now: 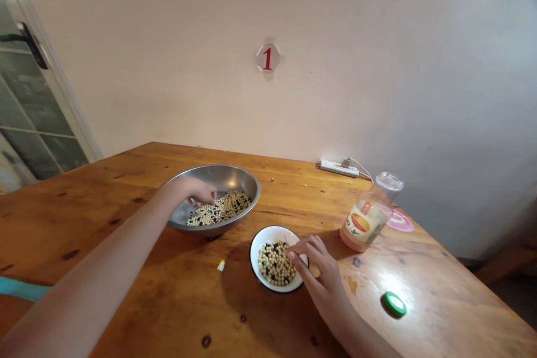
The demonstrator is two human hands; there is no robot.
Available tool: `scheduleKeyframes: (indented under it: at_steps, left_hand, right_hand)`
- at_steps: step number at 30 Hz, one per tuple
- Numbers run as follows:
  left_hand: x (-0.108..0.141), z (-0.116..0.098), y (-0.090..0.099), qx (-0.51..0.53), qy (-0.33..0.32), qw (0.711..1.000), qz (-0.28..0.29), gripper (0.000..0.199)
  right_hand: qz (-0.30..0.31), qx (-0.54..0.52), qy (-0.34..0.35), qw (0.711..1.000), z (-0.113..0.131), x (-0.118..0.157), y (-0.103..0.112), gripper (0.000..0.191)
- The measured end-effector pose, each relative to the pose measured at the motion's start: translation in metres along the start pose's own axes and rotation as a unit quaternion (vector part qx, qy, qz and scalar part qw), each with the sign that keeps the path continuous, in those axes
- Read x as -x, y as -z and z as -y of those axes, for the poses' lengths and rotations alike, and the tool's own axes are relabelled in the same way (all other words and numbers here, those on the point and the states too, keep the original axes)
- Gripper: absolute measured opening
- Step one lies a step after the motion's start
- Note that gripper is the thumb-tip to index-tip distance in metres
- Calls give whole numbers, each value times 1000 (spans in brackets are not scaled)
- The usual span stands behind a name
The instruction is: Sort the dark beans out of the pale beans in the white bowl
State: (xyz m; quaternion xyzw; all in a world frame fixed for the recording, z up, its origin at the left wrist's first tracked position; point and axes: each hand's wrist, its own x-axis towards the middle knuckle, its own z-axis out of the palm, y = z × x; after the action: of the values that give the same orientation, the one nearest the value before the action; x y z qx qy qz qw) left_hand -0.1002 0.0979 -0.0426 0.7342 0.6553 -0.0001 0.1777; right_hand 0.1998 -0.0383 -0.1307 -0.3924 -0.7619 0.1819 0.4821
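Observation:
A wide metal bowl [247, 179] holds many small beige and black beads [224, 208]. My left hand [203, 193] reaches into it with curled fingers just over the beads; the fingertips are partly hidden, and what they hold cannot be made out. Closer to me stands a small white bowl with a dark rim [255, 243], with larger-looking beige and black beads [276, 271] and a green one among them. My right hand [321, 268] is over this bowl's right side, thumb and forefinger pinched together on what looks like a thin strand [287, 241].
To the right, an open clear plastic jar [363, 224] with a label stands on the wooden table [188, 302]. A green lid [394, 304] lies nearer me. A white power strip [339, 168] sits by the wall, and a small scrap [221, 265] lies left of the white bowl.

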Motion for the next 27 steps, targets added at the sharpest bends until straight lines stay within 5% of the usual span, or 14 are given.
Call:
scheduleKeyframes:
  at_steps: [4,20,27]
  left_hand:
    - [8,-10,-12,11,25,995,97,32]
    - [18,-28,-12,16,-68,976,207,56]
    - [21,-32,-18,24,-52,968,246,44]
  right_hand:
    - [3,7,-10,1000,0,0,0,17]
    - [13,11,-17,1000,3,-2,2,19]
    - [12,14,-39,999,-3,-2,2,21]
